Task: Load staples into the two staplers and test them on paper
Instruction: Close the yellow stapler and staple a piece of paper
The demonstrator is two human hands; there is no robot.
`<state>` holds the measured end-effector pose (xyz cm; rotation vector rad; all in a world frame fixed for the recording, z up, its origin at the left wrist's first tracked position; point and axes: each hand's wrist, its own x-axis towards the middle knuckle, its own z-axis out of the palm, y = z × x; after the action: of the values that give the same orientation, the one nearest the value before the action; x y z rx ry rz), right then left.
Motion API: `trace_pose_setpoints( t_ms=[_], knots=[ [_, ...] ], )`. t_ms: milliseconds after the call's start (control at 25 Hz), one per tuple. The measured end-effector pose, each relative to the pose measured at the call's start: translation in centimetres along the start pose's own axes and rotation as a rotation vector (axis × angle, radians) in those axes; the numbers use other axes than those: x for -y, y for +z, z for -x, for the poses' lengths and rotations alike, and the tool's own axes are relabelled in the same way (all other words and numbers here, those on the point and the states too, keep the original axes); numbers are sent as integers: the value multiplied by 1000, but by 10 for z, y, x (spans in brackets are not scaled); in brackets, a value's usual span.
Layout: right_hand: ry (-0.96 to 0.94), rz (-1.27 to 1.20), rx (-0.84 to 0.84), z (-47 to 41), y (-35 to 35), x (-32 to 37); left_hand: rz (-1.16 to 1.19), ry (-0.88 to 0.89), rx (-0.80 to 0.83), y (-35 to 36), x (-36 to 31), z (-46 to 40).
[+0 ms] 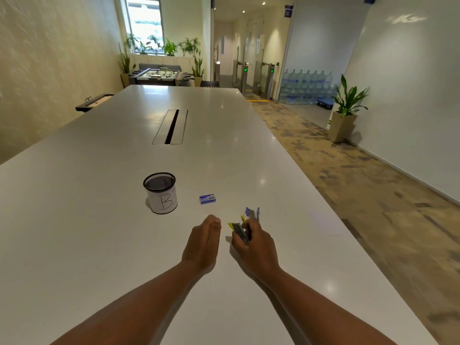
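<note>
Single view, head-mounted, wide-angle. Looks forward and down along the white table (99,220) from its near end. Both forearms enter from the bottom edge; hands sit close, lower centre. The left hand (202,242) is just beside the right hand (256,247). Beyond them the room recedes to a far window (144,23). Edges bow from lens distortion.

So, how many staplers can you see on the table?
2. The yellow stapler is held in the right hand; the blue stapler lies just beyond it.
</note>
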<state>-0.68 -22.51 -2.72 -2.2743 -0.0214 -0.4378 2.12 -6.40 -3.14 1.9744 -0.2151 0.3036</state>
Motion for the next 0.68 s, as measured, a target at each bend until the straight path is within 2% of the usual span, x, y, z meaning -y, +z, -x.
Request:
trace_pose_setpoints(
  t_ms=[400, 680],
  knots=[
    [189, 63, -241, -1, -83, -65, 122, 69, 269, 120, -49, 11],
    [362, 101, -363, -17, -128, -113, 41, 65, 302, 171, -70, -16]
  ],
)
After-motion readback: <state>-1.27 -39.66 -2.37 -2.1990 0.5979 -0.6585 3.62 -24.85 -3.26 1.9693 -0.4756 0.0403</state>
